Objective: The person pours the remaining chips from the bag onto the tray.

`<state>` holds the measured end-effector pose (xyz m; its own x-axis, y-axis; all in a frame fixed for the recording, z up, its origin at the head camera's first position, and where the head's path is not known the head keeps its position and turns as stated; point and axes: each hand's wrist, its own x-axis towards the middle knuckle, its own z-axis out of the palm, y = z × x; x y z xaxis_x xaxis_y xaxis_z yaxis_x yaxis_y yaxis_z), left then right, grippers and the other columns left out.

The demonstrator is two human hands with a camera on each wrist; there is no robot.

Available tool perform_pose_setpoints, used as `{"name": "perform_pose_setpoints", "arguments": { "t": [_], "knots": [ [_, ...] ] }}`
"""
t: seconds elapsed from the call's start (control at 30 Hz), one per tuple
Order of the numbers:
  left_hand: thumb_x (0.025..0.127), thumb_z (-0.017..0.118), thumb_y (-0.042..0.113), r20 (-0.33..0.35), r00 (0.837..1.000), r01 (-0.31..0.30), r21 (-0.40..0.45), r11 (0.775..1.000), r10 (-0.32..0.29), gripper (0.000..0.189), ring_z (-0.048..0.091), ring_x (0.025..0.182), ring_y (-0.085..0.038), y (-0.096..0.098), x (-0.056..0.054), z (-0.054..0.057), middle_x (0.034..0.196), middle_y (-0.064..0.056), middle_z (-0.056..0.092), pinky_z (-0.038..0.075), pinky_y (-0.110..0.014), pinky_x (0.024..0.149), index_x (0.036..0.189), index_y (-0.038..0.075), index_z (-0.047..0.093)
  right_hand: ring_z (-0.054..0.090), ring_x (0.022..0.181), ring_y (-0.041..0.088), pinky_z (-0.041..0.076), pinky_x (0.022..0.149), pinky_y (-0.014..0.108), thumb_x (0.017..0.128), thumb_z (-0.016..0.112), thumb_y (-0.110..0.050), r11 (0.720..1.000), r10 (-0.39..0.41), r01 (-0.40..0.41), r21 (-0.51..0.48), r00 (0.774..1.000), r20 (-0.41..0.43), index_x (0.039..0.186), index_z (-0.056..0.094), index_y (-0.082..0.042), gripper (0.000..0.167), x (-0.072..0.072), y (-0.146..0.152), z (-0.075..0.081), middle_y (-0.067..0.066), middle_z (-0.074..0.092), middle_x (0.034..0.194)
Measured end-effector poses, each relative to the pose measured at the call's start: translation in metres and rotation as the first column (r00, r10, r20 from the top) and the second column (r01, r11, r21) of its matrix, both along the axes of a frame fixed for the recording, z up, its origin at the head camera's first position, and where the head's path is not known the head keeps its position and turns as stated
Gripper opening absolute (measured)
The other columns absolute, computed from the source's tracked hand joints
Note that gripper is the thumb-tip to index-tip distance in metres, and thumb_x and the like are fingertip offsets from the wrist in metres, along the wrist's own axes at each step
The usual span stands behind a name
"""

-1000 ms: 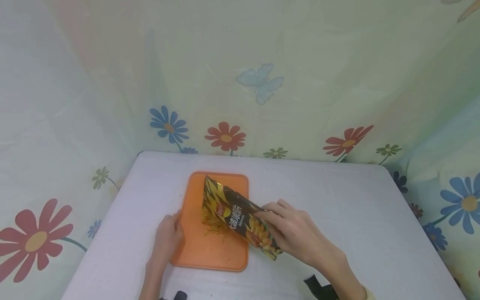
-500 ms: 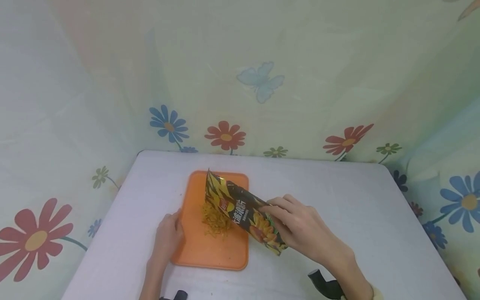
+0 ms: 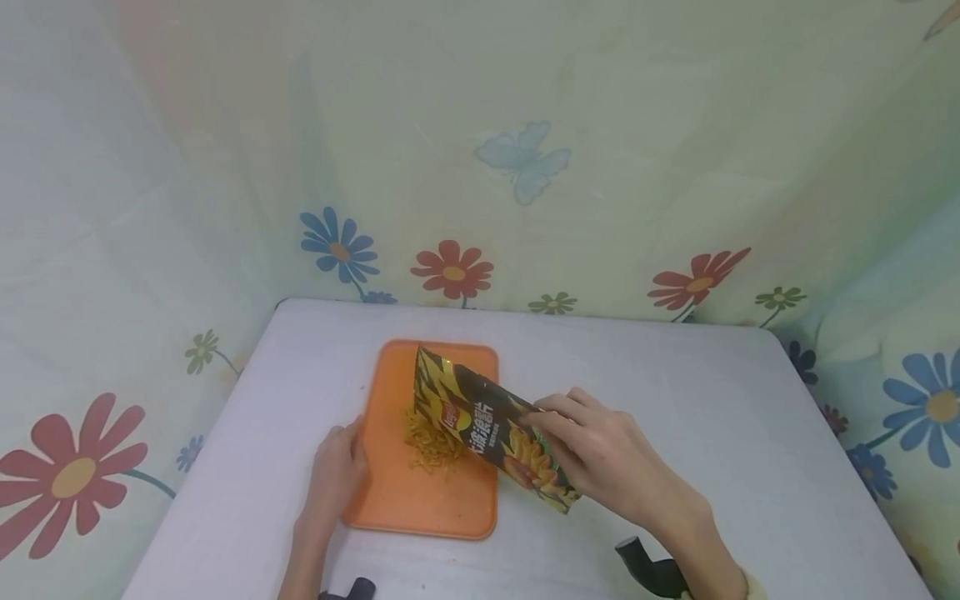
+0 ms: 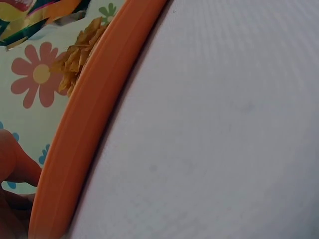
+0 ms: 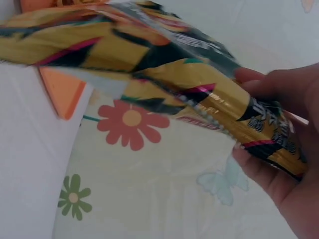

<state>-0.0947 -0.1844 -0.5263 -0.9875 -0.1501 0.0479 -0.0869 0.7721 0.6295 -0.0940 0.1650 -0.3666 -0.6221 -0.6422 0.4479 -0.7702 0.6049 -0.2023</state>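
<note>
My right hand [image 3: 603, 454] grips a black and yellow chip bag [image 3: 487, 425] near its lower right end, fingers and thumb on either side of it. The bag slants across the orange tray [image 3: 420, 508], its far end over a heap of yellow crinkled chips [image 3: 431, 446]. In the right wrist view the chip bag [image 5: 164, 64] is creased within the hand [image 5: 284, 134]. At the tray's left edge, my left hand [image 3: 337, 471] holds the rim. The left wrist view has its fingers [image 4: 17, 164] against the orange tray wall [image 4: 84, 134], with chips [image 4: 79, 55] showing above.
A white cloth covers the table [image 3: 637, 375]. Flowered curtains [image 3: 585, 150] hang behind it and at both sides. Dark wrist straps [image 3: 652, 571] show near the front edge, and tiny crumbs lie around the tray.
The right hand and chip bag have shifted a little to the right, baring more of the chip heap. The left hand and the tray have stayed in place.
</note>
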Motion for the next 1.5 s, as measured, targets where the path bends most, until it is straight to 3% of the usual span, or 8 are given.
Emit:
{"name": "perform_pose_setpoints", "arguments": {
  "t": [0.37, 0.63, 0.97, 1.3, 1.5],
  "knots": [
    [0.1, 0.051, -0.001, 0.023, 1.0, -0.011, -0.001, 1.0, 0.011, 0.043, 0.049, 0.073, -0.017, 0.0, 0.0, 0.0, 0.094, -0.015, 0.062, 0.045, -0.026, 0.063, 0.142, -0.008, 0.054, 0.061, 0.089, 0.01, 0.054, 0.061, 0.018, 0.08, 0.083, -0.001, 1.0, -0.013, 0.013, -0.018, 1.0, -0.009, 0.106, 0.077, -0.013, 0.029, 0.003, 0.003, 0.002, -0.004, 0.071, 0.103],
    [0.099, 0.052, -0.002, -0.018, 1.0, 0.003, -0.02, 1.0, -0.003, 0.041, 0.053, 0.075, -0.019, -0.001, 0.0, -0.005, 0.096, -0.017, 0.064, 0.049, -0.031, 0.067, 0.139, -0.009, 0.057, 0.059, 0.087, 0.009, 0.052, 0.06, 0.016, 0.08, 0.082, -0.002, 0.999, -0.038, 0.038, -0.031, 0.999, 0.001, 0.107, 0.077, -0.014, 0.03, 0.004, 0.004, -0.006, -0.004, 0.07, 0.103],
    [0.099, 0.052, -0.004, -0.013, 1.0, -0.001, -0.011, 1.0, 0.001, 0.041, 0.049, 0.073, -0.018, 0.0, 0.0, -0.003, 0.091, -0.015, 0.062, 0.046, -0.027, 0.063, 0.139, -0.01, 0.057, 0.054, 0.082, 0.007, 0.044, 0.057, 0.01, 0.082, 0.08, 0.002, 0.992, -0.04, 0.039, -0.12, 0.999, 0.0, 0.109, 0.076, -0.014, 0.031, 0.006, 0.006, -0.017, -0.004, 0.071, 0.106],
    [0.099, 0.052, -0.003, -0.011, 1.0, -0.004, -0.006, 1.0, 0.004, 0.042, 0.049, 0.074, -0.018, 0.001, 0.001, -0.002, 0.093, -0.016, 0.062, 0.046, -0.028, 0.064, 0.139, -0.01, 0.056, 0.063, 0.091, 0.012, 0.052, 0.067, 0.014, 0.076, 0.081, 0.008, 0.971, -0.056, 0.044, -0.236, 0.998, -0.043, 0.11, 0.075, -0.01, 0.04, 0.009, 0.016, -0.027, -0.001, 0.069, 0.11],
    [0.1, 0.05, -0.002, 0.015, 1.0, -0.012, 0.013, 1.0, 0.012, 0.043, 0.052, 0.078, -0.019, 0.002, 0.0, -0.001, 0.099, -0.018, 0.064, 0.049, -0.031, 0.069, 0.142, -0.008, 0.055, 0.062, 0.089, 0.012, 0.049, 0.065, 0.009, 0.074, 0.081, 0.011, 0.959, -0.133, 0.117, -0.26, 0.99, -0.045, 0.111, 0.076, -0.009, 0.043, 0.013, 0.028, -0.035, 0.002, 0.068, 0.111]
  ]
}}
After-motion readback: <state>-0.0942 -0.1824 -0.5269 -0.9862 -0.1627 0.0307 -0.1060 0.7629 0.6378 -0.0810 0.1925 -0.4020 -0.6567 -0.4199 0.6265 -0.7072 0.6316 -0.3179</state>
